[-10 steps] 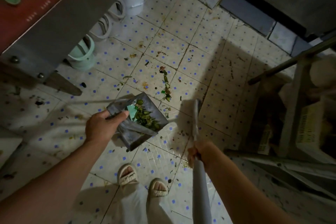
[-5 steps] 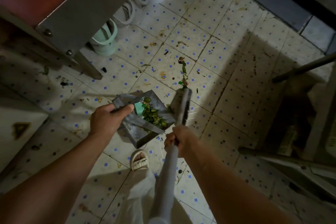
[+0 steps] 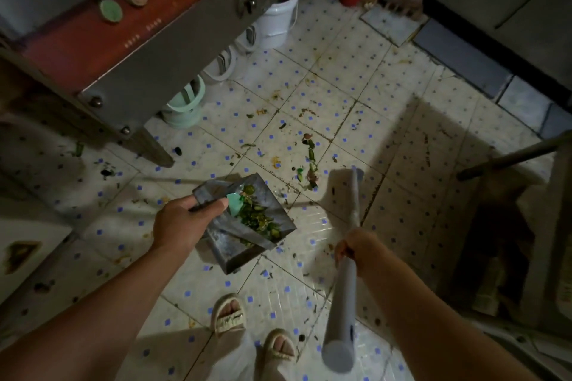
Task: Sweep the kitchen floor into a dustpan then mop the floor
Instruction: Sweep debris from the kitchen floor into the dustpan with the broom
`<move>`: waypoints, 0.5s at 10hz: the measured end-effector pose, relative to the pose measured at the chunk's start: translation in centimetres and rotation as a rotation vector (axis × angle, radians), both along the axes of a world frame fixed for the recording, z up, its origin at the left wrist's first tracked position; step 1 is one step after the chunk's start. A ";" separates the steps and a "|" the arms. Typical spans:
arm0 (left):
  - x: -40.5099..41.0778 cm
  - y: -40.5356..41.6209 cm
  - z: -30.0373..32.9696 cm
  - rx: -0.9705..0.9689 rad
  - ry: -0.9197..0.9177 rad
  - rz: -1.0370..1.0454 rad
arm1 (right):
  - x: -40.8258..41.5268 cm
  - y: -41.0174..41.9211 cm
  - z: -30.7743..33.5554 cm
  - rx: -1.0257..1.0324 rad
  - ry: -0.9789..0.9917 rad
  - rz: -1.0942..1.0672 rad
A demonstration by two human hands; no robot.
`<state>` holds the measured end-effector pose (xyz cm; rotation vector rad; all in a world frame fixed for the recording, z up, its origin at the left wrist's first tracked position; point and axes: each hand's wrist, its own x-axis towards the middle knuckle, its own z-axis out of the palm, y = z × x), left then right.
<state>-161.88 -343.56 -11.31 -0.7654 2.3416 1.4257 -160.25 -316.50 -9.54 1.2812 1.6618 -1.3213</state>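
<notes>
My left hand point(image 3: 182, 223) grips the back edge of a grey metal dustpan point(image 3: 235, 252), held above the tiled floor point(image 3: 356, 77) and holding green vegetable scraps point(image 3: 257, 219). My right hand point(image 3: 359, 246) grips the grey broom handle point(image 3: 343, 303); the broom's blurred head point(image 3: 343, 192) is to the right of the dustpan. A line of green scraps point(image 3: 311, 161) lies on the floor just beyond the dustpan, close to the broom head. Small bits of dirt are scattered over the tiles.
A grey and red machine on metal legs point(image 3: 145, 49) stands at the left. Under it are a green bucket point(image 3: 185, 108) and white buckets point(image 3: 278, 25). A metal rack point(image 3: 510, 241) fills the right side. My sandalled feet point(image 3: 250, 331) are below the dustpan.
The broom head has swung from beside the dustpan out to the right. My right hand moved right with it. The dustpan stays in my left hand.
</notes>
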 end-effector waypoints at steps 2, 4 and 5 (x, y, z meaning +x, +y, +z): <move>-2.0 -0.1 -1.4 0.017 -0.006 -0.006 | -2.3 -1.4 -2.4 -0.009 -0.145 0.121; -3.7 -0.4 -1.3 -0.006 -0.023 -0.021 | -3.2 -5.6 -1.3 -0.119 -0.121 0.027; -4.2 -0.1 -0.7 -0.021 -0.041 -0.039 | -3.6 -6.7 -0.5 -0.095 -0.113 -0.042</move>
